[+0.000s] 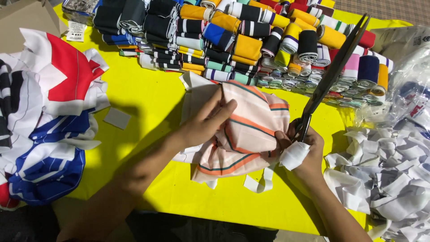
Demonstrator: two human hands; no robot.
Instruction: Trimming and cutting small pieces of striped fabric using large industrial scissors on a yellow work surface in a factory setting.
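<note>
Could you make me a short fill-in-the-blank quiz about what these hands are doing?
1. The right hand holds a pair of black ____.
2. The left hand presses on a bundle of ____ cloth.
3. The table cover is bright ____.
4. White scraps lie on the person's ____ side.

Missing words: scissors; striped; yellow; right

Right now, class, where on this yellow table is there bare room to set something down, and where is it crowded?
Bare yellow table lies between the left fabric heap and the striped cloth, holding only a small grey patch. The near edge below the cloth is free too. Crowded: rolled bands along the back, white strips at right.
</note>
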